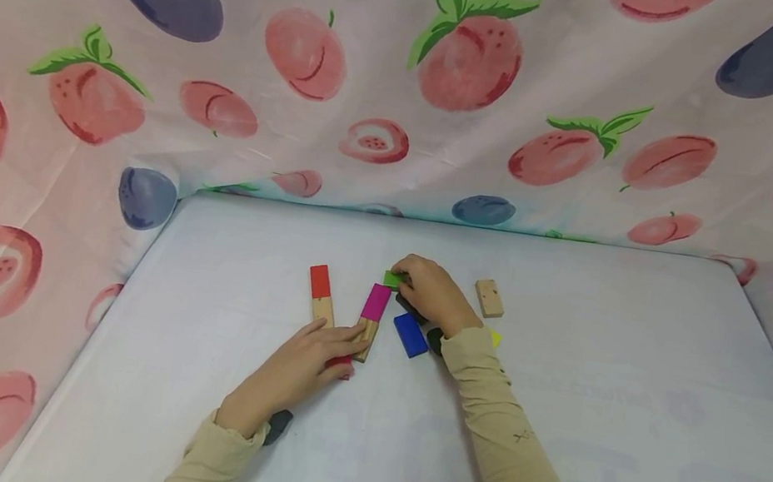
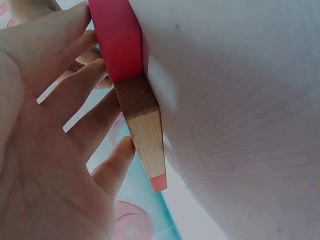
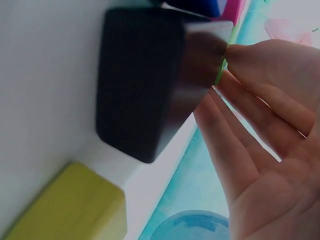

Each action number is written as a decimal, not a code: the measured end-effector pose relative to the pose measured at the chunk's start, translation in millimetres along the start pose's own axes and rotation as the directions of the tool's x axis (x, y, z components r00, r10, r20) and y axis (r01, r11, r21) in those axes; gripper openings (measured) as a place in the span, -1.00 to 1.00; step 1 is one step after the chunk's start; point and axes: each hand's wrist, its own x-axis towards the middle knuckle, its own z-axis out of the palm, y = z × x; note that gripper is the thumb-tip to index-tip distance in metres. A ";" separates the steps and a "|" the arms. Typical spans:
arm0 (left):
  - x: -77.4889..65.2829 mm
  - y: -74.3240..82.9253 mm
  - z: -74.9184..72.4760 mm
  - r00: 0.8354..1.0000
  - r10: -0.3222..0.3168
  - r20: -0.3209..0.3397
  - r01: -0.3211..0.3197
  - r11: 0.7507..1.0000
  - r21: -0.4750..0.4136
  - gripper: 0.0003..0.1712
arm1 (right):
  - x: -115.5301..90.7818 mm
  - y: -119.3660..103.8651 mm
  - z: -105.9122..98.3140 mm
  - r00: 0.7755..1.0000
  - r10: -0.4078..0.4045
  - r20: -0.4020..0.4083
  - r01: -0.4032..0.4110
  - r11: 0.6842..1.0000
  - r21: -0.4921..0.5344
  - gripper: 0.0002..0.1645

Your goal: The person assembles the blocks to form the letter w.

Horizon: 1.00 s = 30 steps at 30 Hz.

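In the head view, my left hand (image 1: 294, 365) rests spread over a V of blocks. Its thumb lies by a red block (image 2: 122, 55) at the V's lower point, its other fingers along the wooden blocks. The left arm is a wooden block (image 1: 321, 311) with a red block (image 1: 320, 281) above it; the right arm is another wooden block (image 1: 363, 349) topped by a magenta block (image 1: 377, 303). My right hand (image 1: 434, 295) pinches a small green block (image 1: 391, 279) at the magenta block's upper end. Below that hand lies a black block (image 3: 137, 80), partly hidden in the head view.
A blue block (image 1: 410, 335) lies right of the V. Beneath the right forearm, a yellow block (image 1: 495, 338) partly shows. A plain wooden block (image 1: 490, 298) lies farther right. The white tabletop (image 1: 644, 341) meets a fruit-print cloth (image 1: 384, 64) at the back.
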 end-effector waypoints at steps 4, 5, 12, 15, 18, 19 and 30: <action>1.3 0.4 -0.5 1.000 0.014 0.001 -0.014 1.000 0.003 -0.49 | -1.8 0.6 -1.0 1.000 0.001 -0.014 -0.001 1.000 -0.002 -0.68; 1.5 0.7 -1.0 1.000 0.018 0.001 -0.018 1.000 0.001 -0.49 | -2.3 0.6 -1.4 1.000 0.000 -0.017 0.000 1.000 -0.005 -0.68; 3.7 3.0 -4.9 0.999 0.039 -0.011 -0.039 0.999 -0.020 -0.49 | -6.6 -0.9 -5.7 1.000 -0.005 -0.019 0.004 0.999 -0.038 -0.67; 5.4 4.8 -6.4 0.999 0.042 -0.029 -0.042 0.999 -0.023 -0.49 | -9.3 -0.7 -6.8 1.000 -0.008 -0.022 0.007 0.999 -0.045 -0.67; 7.4 6.6 -8.0 0.998 0.042 -0.055 -0.043 0.999 -0.019 -0.49 | -11.7 -0.5 -6.8 0.999 -0.015 -0.033 0.014 0.999 -0.041 -0.69; 8.3 7.5 -8.5 0.997 0.042 -0.066 -0.043 0.999 -0.017 -0.50 | -12.5 -0.2 -6.6 0.999 -0.016 -0.036 0.015 0.999 -0.038 -0.69; 19.6 14.9 -11.2 0.994 -0.008 -0.113 0.013 0.999 0.044 -0.49 | -20.0 3.7 -3.7 0.999 -0.015 -0.040 0.013 0.999 -0.048 -0.66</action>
